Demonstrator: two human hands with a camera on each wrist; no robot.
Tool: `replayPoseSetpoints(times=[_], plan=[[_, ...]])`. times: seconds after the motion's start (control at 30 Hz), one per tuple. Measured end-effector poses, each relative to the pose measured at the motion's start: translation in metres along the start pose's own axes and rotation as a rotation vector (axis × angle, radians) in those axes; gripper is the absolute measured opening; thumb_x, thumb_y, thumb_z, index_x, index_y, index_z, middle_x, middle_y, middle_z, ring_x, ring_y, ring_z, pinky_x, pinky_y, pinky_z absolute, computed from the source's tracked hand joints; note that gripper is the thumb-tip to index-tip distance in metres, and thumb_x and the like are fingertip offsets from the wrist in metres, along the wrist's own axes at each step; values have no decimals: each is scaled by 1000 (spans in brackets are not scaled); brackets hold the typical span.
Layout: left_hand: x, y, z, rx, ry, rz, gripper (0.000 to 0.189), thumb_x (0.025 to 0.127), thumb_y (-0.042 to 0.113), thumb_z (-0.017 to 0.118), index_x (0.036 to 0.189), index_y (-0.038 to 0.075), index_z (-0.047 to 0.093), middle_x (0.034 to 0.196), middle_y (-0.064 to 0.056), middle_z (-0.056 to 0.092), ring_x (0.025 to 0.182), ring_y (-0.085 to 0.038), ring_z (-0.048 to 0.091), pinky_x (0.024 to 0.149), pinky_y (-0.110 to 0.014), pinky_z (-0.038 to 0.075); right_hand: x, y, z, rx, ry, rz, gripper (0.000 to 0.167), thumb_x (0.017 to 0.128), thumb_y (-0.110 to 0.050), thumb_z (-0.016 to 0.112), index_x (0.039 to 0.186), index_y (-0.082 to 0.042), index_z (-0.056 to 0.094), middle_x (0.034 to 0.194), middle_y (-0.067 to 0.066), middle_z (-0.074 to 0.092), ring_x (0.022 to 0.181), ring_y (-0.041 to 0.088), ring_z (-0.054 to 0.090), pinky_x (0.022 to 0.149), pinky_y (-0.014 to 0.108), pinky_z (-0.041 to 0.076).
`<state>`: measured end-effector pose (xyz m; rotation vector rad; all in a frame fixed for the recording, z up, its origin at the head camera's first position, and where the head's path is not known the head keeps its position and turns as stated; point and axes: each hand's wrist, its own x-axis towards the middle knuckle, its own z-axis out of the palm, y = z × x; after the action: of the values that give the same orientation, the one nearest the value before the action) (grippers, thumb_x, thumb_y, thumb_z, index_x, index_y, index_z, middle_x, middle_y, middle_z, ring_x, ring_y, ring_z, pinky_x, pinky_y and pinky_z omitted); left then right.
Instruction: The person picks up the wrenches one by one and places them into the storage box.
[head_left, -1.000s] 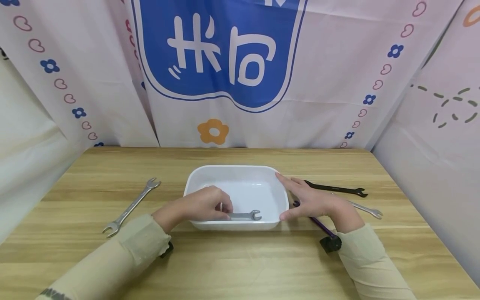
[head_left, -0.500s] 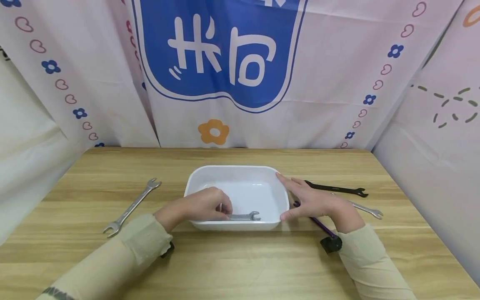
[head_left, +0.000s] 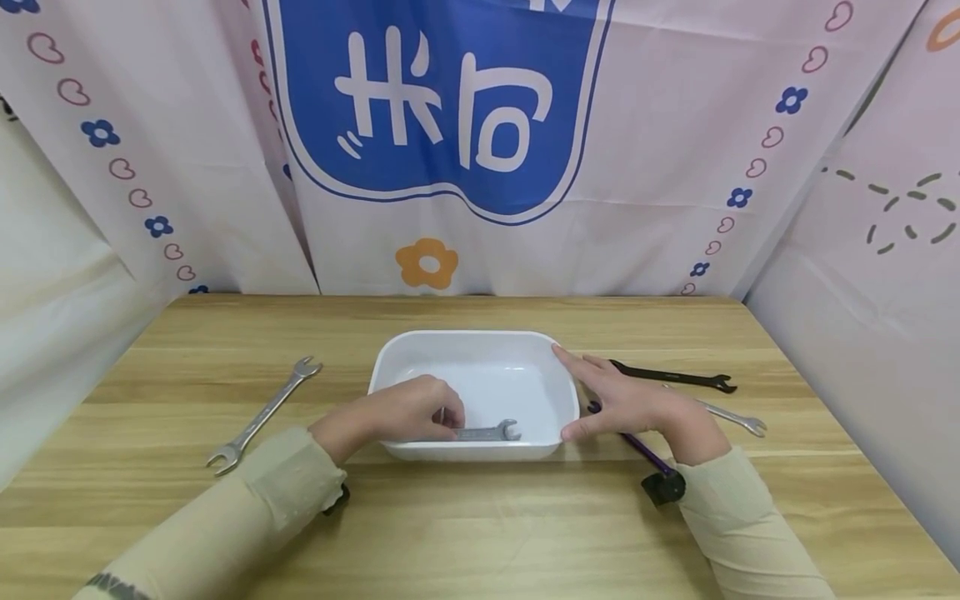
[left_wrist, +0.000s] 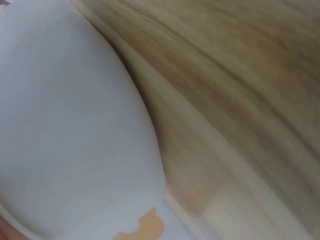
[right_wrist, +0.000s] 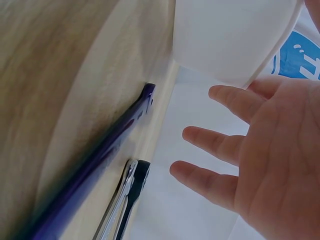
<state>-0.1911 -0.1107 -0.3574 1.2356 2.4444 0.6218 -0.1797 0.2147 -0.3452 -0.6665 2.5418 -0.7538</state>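
Observation:
A white rectangular basin (head_left: 495,392) stands in the middle of the table. Inside it, near the front wall, lies a silver open-end wrench (head_left: 489,432). My left hand (head_left: 416,408) reaches over the basin's left side and pinches this wrench; its left end is hidden under the fingers. With spread, mostly straight fingers, my right hand (head_left: 618,400) touches the basin's right rim. In the right wrist view several fingers (right_wrist: 215,142) of that hand extend past the basin's outer wall (right_wrist: 230,35). The left wrist view holds only the basin's outside (left_wrist: 75,120) and the wood.
On the left of the wooden table (head_left: 480,533) lies another silver wrench (head_left: 262,417). To the right are a black wrench (head_left: 675,378), a silver wrench (head_left: 731,417) and a purple wrench (head_left: 641,450), partly covered by my right hand and wrist. A printed cloth (head_left: 480,250) hangs behind.

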Motion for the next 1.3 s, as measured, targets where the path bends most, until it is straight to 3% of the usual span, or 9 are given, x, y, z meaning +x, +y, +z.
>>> replayPoseSetpoints(times=[0.93, 1.13, 1.3], plan=[[0, 1, 1, 21, 33, -16, 5, 90, 11, 70, 87, 13, 74, 77, 9, 64, 72, -2, 53, 71, -21, 48, 2, 3, 0, 9, 1, -16, 115, 81, -51, 78, 161, -22, 0, 164, 21, 12, 150, 41, 11, 115, 69, 21], [-3, 2, -5, -16, 46, -27, 10, 93, 16, 68, 96, 11, 76, 86, 7, 70, 79, -3, 59, 77, -25, 53, 2, 3, 0, 6, 5, -15, 115, 81, -51, 78, 161, -22, 1, 164, 21, 12, 150, 41, 11, 115, 69, 21], [-11, 7, -13, 13, 76, -46, 21, 94, 18, 66, 112, 7, 73, 97, 3, 73, 87, -7, 64, 84, -32, 55, 1, 2, -1, 12, -7, -10, 115, 81, -52, 77, 161, -24, 0, 165, 20, 10, 151, 42, 8, 114, 70, 21]])
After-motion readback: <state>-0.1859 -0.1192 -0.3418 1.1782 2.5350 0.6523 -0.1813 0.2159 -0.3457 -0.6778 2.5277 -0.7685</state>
